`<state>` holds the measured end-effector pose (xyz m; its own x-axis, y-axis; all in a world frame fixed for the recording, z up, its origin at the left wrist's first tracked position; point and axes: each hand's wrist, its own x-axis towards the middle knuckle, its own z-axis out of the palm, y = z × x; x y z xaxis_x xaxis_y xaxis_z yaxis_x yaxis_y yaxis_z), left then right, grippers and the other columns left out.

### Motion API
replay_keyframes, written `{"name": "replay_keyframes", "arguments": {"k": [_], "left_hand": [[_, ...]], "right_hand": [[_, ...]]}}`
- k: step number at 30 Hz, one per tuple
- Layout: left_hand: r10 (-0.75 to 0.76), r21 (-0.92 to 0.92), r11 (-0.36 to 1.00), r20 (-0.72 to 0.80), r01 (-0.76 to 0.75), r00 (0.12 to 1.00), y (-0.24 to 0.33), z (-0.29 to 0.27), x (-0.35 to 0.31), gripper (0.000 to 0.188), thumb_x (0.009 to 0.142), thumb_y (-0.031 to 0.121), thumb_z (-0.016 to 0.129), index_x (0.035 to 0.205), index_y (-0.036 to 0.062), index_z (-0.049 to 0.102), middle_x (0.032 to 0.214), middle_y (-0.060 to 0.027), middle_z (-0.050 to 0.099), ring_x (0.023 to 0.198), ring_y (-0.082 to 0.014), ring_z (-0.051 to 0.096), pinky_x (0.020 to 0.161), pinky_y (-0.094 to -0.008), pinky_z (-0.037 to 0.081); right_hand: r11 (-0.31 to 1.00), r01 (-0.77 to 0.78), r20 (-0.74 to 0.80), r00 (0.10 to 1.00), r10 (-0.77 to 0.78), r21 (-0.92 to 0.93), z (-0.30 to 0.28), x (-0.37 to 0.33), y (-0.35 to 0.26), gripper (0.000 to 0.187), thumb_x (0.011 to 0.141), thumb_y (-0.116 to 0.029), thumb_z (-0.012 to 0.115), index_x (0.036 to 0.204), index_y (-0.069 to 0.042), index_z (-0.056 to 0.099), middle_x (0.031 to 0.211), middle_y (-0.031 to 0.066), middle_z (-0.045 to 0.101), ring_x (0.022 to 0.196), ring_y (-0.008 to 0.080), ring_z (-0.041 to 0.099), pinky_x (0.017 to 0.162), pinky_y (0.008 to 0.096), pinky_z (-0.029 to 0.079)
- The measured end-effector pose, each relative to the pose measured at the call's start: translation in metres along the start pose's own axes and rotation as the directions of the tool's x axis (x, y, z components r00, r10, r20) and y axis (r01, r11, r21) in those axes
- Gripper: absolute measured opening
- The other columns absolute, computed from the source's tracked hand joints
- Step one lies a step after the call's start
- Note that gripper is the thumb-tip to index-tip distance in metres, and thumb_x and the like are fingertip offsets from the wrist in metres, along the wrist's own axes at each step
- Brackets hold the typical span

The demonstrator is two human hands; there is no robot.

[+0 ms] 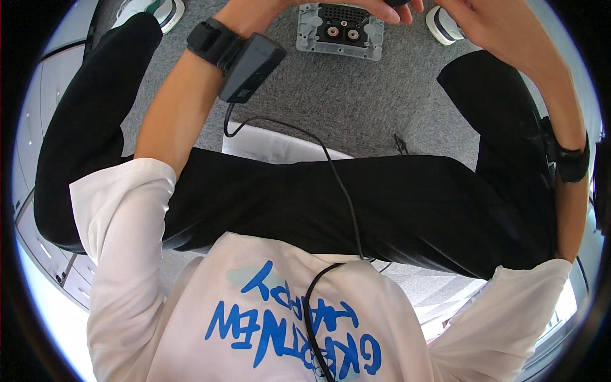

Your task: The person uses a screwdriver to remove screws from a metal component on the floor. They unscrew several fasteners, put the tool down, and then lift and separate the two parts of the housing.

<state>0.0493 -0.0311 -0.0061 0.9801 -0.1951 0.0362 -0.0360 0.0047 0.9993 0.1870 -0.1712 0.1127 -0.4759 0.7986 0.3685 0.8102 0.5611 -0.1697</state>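
Observation:
A grey square device (340,32) with a dark vented middle and two round metal sockets lies on the grey carpet between my feet. My left hand (356,9) reaches over its far edge from the left, and the top of the picture cuts off most of it. My right hand (478,22) comes in from the right, just past the device's right corner. A small dark thing (399,2) shows between the fingertips of both hands at the very top edge. Which hand holds it is hidden.
A black box (249,67) is strapped to my left wrist, and a thin cable (337,175) runs from it across my black trousers to my chest. A dark band (571,160) sits on my right forearm. White shoes (445,27) flank the device. A white panel (273,145) lies below my lap.

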Motion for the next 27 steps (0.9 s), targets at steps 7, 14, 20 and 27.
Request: {"name": "replay_keyframes", "arguments": {"k": [7,14,20,27], "left_hand": [[-0.08,-0.079,0.994,-0.02,0.079,0.997,-0.002,0.003,-0.002,0.04,0.09,0.01,0.073,0.127,0.0019,0.059,0.112,-0.0045,0.065,0.105,-0.0145,0.06,0.096,-0.031,0.048],[-0.112,-0.028,0.993,-0.003,0.112,0.994,-0.003,-0.001,-0.003,0.038,0.09,0.01,0.071,0.125,0.0011,0.058,0.111,-0.0024,0.064,0.102,-0.0126,0.057,0.093,-0.0277,0.045],[-0.06,-0.103,0.993,0.041,0.064,0.997,-0.001,0.002,0.004,0.04,0.089,0.006,0.072,0.126,0.0029,0.058,0.111,-0.0011,0.063,0.103,-0.0122,0.057,0.095,-0.0291,0.045],[-0.04,-0.079,0.996,0.006,0.04,0.999,0.0,0.005,0.006,0.043,0.09,0.007,0.073,0.13,0.004,0.058,0.109,-0.0001,0.064,0.104,-0.0128,0.058,0.095,-0.0287,0.046]], "right_hand": [[0.948,-0.086,0.573,0.778,0.255,-0.306,-0.037,0.02,0.001,0.021,0.087,-0.014,0.072,0.102,-0.004,0.062,0.097,0.0125,0.06,0.084,0.0304,0.061,0.074,0.0386,0.047],[0.985,-0.165,0.264,0.949,0.171,-0.045,-0.012,0.001,-0.013,0.027,0.089,-0.02,0.074,0.109,-0.005,0.064,0.1,0.0115,0.06,0.087,0.0291,0.061,0.077,0.0387,0.048],[0.974,-0.127,0.48,0.854,0.204,-0.188,-0.026,0.011,0.0,0.029,0.09,-0.023,0.075,0.107,-0.003,0.064,0.09,0.0122,0.062,0.085,0.032,0.063,0.08,0.0399,0.049],[0.896,-0.272,0.711,0.546,0.443,-0.35,-0.039,0.031,-0.013,0.026,0.092,-0.026,0.071,0.102,-0.003,0.065,0.084,0.0122,0.063,0.082,0.033,0.064,0.077,0.0405,0.049]]}}
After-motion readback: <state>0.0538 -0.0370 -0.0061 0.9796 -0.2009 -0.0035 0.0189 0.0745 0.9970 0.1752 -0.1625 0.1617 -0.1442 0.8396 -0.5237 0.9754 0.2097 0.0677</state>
